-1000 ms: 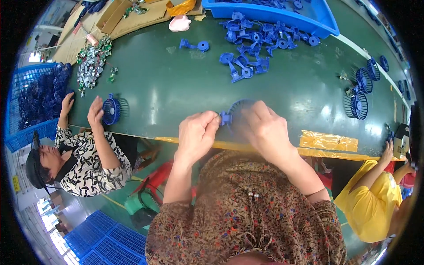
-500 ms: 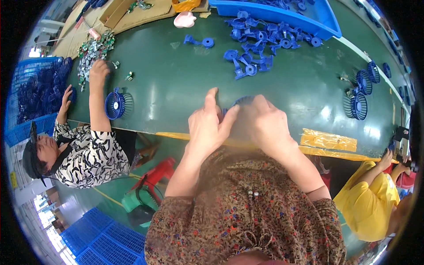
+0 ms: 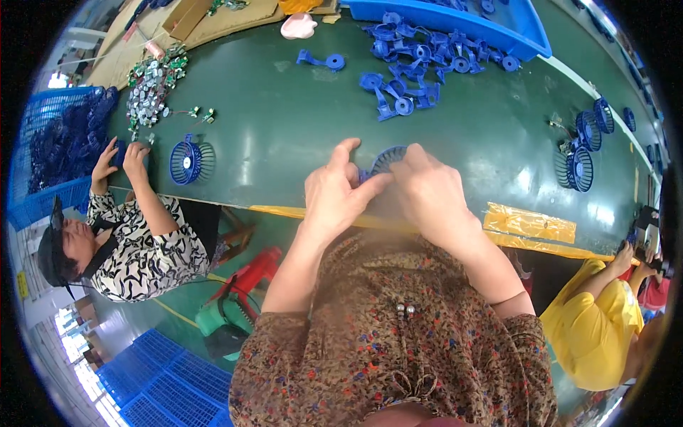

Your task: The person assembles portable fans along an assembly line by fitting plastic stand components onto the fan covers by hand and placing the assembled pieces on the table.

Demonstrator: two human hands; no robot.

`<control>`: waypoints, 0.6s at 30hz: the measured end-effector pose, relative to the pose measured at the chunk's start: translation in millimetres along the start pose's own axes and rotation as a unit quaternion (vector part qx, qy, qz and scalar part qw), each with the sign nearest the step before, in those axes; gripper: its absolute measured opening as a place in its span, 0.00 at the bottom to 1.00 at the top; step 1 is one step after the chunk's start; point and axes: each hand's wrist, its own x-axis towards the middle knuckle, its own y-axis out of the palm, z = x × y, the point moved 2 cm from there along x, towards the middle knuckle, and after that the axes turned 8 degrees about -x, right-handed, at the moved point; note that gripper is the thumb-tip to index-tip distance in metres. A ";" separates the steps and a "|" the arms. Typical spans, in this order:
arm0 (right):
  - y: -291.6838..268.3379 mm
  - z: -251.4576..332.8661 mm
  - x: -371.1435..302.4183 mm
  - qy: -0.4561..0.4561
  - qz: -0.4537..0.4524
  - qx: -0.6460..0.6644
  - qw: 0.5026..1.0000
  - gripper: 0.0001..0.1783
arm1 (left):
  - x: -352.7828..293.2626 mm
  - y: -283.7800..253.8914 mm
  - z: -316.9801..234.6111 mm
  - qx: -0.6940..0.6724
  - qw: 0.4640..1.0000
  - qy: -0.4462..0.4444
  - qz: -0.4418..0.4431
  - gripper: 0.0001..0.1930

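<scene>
Left grip (image 3: 334, 191): thumb laid across, fingers curled round the near left of a blue fan cage (image 3: 388, 158), index finger raised off it; closed on the part, lightly by the look of it. Right grip (image 3: 435, 198): fingers bunched at the cage's right side, blurred; cannot tell how tightly they close or what the tips have hold of.

Cage sits between both hands, just over the table (image 3: 270, 128) or on it; contact hidden.

Risk 1: cage twists or slips out, cause: the lifted index finger leaves the thumb to do much of the steadying. Risk 2: thin ribs bend or crack if the right hand bears down unevenly. Risk 3: a poor seating goes unnoticed, since the fingers cover the working spot. Risk 4: a dropped piece goes to the floor; the taped edge (image 3: 530, 225) runs on the near side of the cage.

Farther out, beyond the cage: loose blue brackets (image 3: 404, 106), then a blue tray (image 3: 445, 27). These look clear of the elbows, so a knock seems unlikely. Well left of it: another cage (image 3: 185, 164).
</scene>
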 end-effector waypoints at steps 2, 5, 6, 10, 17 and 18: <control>3.6 -1.6 0.1 0.001 0.002 -0.005 1.000 0.04 | 2.1 2.2 -0.5 0.005 1.000 -0.012 -0.002 0.34; 4.0 -1.3 0.6 0.002 -0.020 0.008 1.000 0.04 | 4.2 -0.4 1.4 -0.007 1.000 0.000 0.002 0.34; 3.9 -1.5 1.7 0.008 -0.017 0.019 1.000 0.05 | 4.8 -0.6 3.2 -0.004 1.000 0.000 -0.006 0.34; 3.1 1.3 6.0 0.010 -0.046 0.069 0.997 0.11 | 6.3 -2.3 12.2 -0.011 0.999 0.001 -0.042 0.32; -14.1 -2.7 -24.7 -0.020 -0.038 0.176 0.983 0.29 | -2.8 -18.4 8.6 -0.105 0.994 0.008 0.038 0.30; -16.3 -11.2 -32.4 -0.010 -0.045 0.164 0.985 0.30 | -1.1 -19.6 15.2 -0.136 0.986 0.093 0.027 0.28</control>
